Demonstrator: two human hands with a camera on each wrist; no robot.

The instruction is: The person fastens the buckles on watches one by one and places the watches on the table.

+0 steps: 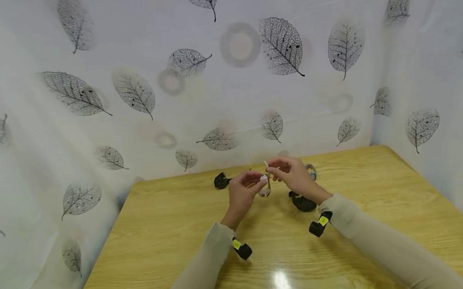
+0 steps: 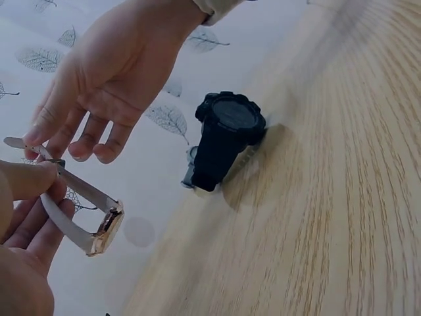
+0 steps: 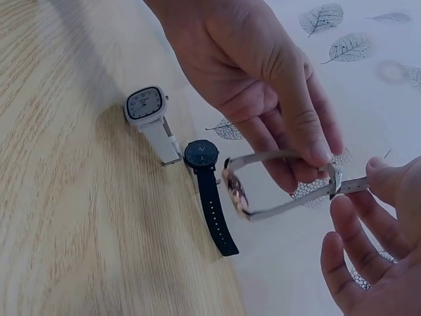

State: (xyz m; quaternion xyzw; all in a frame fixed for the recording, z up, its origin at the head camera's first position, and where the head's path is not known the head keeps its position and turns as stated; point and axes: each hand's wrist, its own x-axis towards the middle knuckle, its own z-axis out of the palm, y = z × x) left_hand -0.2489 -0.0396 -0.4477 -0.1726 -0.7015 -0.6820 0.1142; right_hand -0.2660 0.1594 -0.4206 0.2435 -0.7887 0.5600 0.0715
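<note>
The left hand (image 1: 241, 192) pinched a pale-strapped watch (image 2: 107, 230) near its buckle (image 3: 337, 182) — the right hand (image 1: 295, 175) pinched the strap tip (image 2: 13, 141). A chunky black watch (image 2: 225, 131) stood nearby.

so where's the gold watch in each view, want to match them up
Head: the gold watch is a little right of centre, below mid-height.
Left wrist: at the left, gold case below mid-height.
Right wrist: right of centre, gold case towards its left end.
Shared landmark: the wooden table, right of the watch in left wrist, left of it in right wrist.
</note>
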